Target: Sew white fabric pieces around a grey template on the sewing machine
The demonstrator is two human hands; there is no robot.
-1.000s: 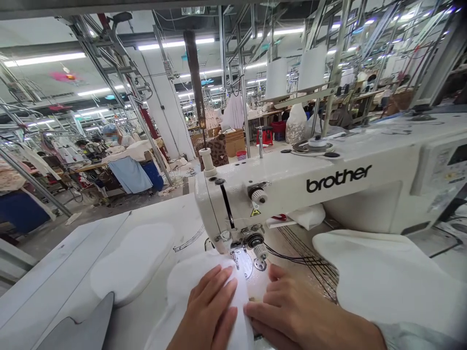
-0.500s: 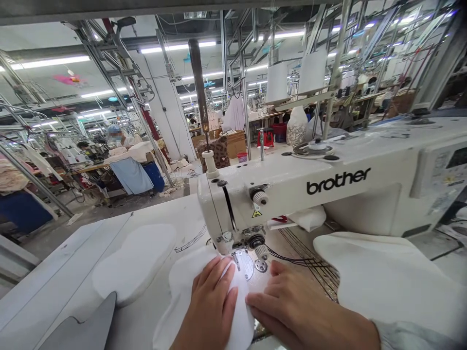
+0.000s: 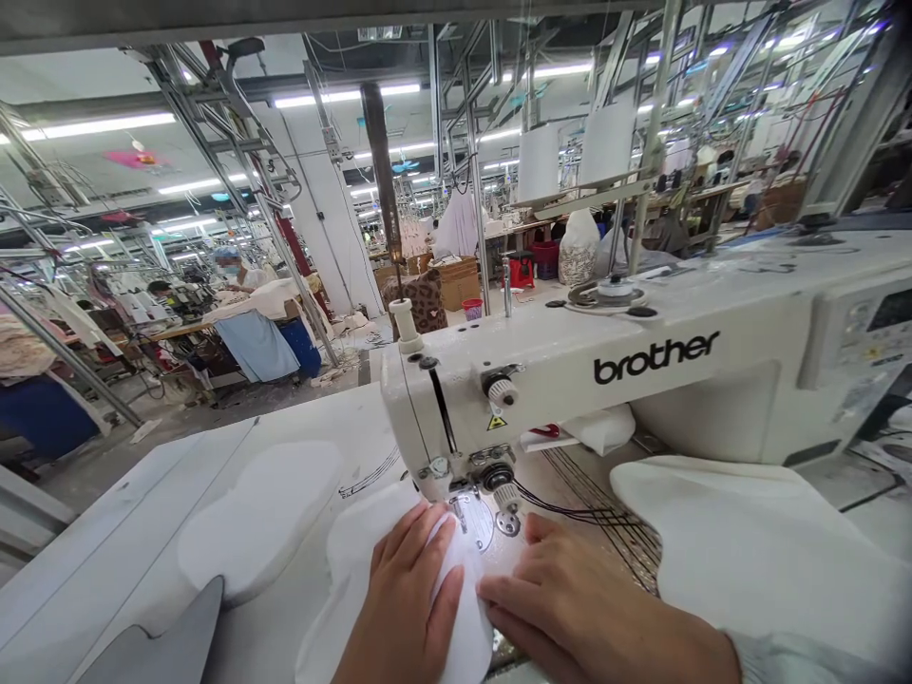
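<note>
The left hand point(image 3: 403, 608) and right hand point(image 3: 584, 608), fingers spread flat and not gripping, guide a white padded fabric piece point(image 3: 363, 551) at the presser foot point(image 3: 462, 506) of a Brother sewing machine point(image 3: 570, 380).

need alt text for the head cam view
Bare left hand and right hand press a soft white fabric pad at the needle of a white Brother sewing machine. A similar white pad lies on the white table at left, a large white cloth at right.

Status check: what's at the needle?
Left hand, right hand flat on white fabric piece at the presser foot. Second white piece beside right forearm, not blocking.
</note>
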